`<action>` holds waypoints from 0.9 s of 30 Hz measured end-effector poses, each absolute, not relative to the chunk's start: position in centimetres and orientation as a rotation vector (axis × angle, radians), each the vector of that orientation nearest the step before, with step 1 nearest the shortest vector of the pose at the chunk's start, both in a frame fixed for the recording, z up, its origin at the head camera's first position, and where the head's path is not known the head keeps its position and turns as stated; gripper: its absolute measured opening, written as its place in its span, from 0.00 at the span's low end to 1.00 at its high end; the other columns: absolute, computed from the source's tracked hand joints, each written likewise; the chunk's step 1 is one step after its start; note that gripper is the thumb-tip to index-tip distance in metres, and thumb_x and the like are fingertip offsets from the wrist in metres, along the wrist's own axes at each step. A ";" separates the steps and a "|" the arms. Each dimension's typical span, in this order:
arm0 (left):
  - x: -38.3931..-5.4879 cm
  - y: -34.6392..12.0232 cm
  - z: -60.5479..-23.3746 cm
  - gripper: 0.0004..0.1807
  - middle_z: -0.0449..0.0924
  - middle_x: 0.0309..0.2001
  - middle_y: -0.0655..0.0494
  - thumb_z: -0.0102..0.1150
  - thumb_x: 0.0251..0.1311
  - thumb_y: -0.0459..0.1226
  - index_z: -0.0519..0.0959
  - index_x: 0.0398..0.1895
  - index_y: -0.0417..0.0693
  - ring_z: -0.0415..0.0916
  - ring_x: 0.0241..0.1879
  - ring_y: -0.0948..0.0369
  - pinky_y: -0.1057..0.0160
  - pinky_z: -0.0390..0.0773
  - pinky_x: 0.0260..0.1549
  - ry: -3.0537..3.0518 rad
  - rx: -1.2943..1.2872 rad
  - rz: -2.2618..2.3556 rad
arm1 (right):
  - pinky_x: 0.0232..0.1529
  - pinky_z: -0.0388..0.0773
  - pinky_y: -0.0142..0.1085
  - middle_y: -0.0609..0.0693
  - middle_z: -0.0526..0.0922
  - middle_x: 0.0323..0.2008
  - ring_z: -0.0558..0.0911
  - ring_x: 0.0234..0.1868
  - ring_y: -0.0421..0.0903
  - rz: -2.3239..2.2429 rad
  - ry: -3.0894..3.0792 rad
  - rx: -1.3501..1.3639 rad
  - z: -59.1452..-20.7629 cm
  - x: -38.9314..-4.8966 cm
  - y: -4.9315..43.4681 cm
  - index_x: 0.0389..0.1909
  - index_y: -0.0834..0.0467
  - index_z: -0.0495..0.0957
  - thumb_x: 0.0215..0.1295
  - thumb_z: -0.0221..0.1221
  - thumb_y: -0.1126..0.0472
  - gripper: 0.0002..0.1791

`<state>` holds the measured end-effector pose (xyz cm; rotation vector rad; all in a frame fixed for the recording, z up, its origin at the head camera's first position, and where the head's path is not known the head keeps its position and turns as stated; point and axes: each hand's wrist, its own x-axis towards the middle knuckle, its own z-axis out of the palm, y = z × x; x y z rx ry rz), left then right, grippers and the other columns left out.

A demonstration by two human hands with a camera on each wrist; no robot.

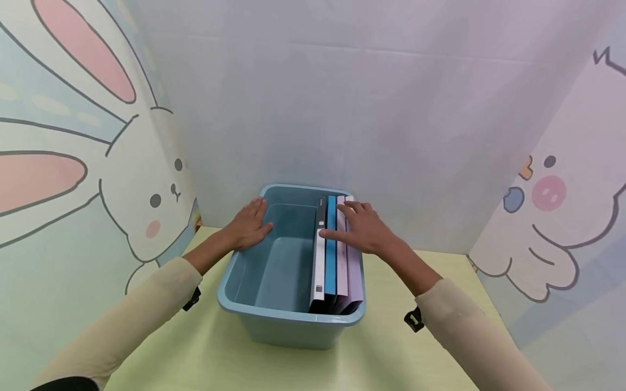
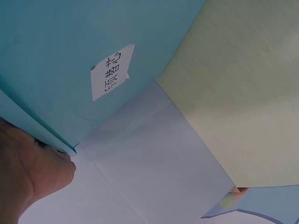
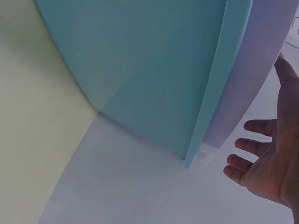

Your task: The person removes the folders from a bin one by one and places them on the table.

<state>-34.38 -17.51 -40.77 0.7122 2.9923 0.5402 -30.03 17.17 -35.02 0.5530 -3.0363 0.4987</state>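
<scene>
A blue plastic bin (image 1: 283, 320) stands on the table. Along its right side several folders stand upright in a row: one with a black-and-white spine (image 1: 318, 266), a blue folder (image 1: 330, 255), a pink folder (image 1: 342, 271) and a lilac folder (image 1: 354, 277). My left hand (image 1: 249, 224) rests on the bin's left rim, fingers straight and thumb reaching inward. Over the folders' upper edges lies my right hand (image 1: 359, 228), its fingers spread and thumb stretched toward the black-and-white spine. The right wrist view shows those fingers loosely apart beside the lilac folder (image 3: 250, 70).
The pale yellow-green table (image 1: 411, 336) extends around the bin. Behind it hangs a plain light backdrop (image 1: 342, 108), with cartoon-printed panels on both sides. A white handwritten label (image 2: 112, 72) is stuck to the bin's outer wall.
</scene>
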 end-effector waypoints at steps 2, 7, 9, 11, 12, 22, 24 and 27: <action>-34.3 -17.5 -40.7 0.43 0.38 0.90 0.22 0.41 0.89 0.46 0.43 0.88 0.19 0.37 0.92 0.29 0.31 0.42 0.90 2.992 0.711 0.538 | 0.82 0.67 0.73 0.63 0.61 0.90 0.60 0.88 0.70 0.471 -3.051 0.587 -34.9 -30.0 16.7 0.90 0.55 0.64 0.67 0.59 0.21 0.60; -34.2 -17.4 -40.6 0.43 0.39 0.91 0.23 0.40 0.89 0.46 0.43 0.88 0.20 0.37 0.92 0.29 0.31 0.43 0.90 2.995 0.709 0.534 | 0.85 0.62 0.71 0.63 0.64 0.88 0.61 0.87 0.70 0.453 -3.073 0.662 -34.4 -29.9 15.7 0.87 0.57 0.67 0.70 0.60 0.23 0.56; -34.1 -17.4 -40.6 0.44 0.39 0.91 0.23 0.40 0.89 0.46 0.43 0.88 0.20 0.37 0.92 0.29 0.31 0.43 0.90 2.995 0.708 0.534 | 0.85 0.63 0.70 0.63 0.65 0.87 0.62 0.87 0.69 0.437 -3.082 0.685 -34.3 -29.9 15.4 0.87 0.57 0.68 0.72 0.61 0.24 0.55; -34.0 -17.3 -40.5 0.44 0.39 0.91 0.23 0.40 0.89 0.46 0.43 0.88 0.20 0.37 0.92 0.29 0.31 0.43 0.90 2.995 0.707 0.534 | 0.84 0.64 0.69 0.63 0.66 0.87 0.63 0.85 0.68 0.405 -3.093 0.705 -34.3 -29.9 15.1 0.87 0.58 0.68 0.73 0.62 0.25 0.54; -34.0 -17.3 -40.5 0.44 0.39 0.91 0.23 0.40 0.89 0.46 0.43 0.88 0.20 0.37 0.92 0.29 0.31 0.43 0.90 2.995 0.706 0.533 | 0.84 0.65 0.68 0.63 0.67 0.86 0.64 0.85 0.68 0.384 -3.096 0.714 -34.3 -29.9 15.0 0.86 0.59 0.68 0.74 0.63 0.25 0.54; -33.9 -17.1 -40.5 0.44 0.39 0.91 0.23 0.40 0.89 0.47 0.43 0.88 0.20 0.37 0.92 0.30 0.31 0.42 0.90 2.993 0.700 0.536 | 0.83 0.68 0.64 0.63 0.67 0.86 0.66 0.83 0.66 0.281 -3.132 0.734 -34.4 -30.1 13.9 0.88 0.58 0.65 0.75 0.64 0.26 0.54; -33.9 -17.1 -40.6 0.44 0.38 0.91 0.24 0.40 0.89 0.47 0.42 0.89 0.21 0.36 0.92 0.30 0.31 0.42 0.90 2.990 0.696 0.532 | 0.82 0.70 0.63 0.63 0.68 0.86 0.67 0.82 0.65 0.285 -3.137 0.743 -34.3 -30.0 13.6 0.88 0.58 0.66 0.75 0.64 0.27 0.53; -33.9 -17.1 -40.7 0.44 0.38 0.91 0.24 0.40 0.88 0.47 0.42 0.89 0.21 0.36 0.92 0.30 0.31 0.42 0.90 2.985 0.702 0.539 | 0.79 0.71 0.62 0.62 0.69 0.85 0.68 0.79 0.64 0.279 -3.134 0.759 -34.2 -30.0 13.2 0.88 0.57 0.66 0.76 0.64 0.28 0.52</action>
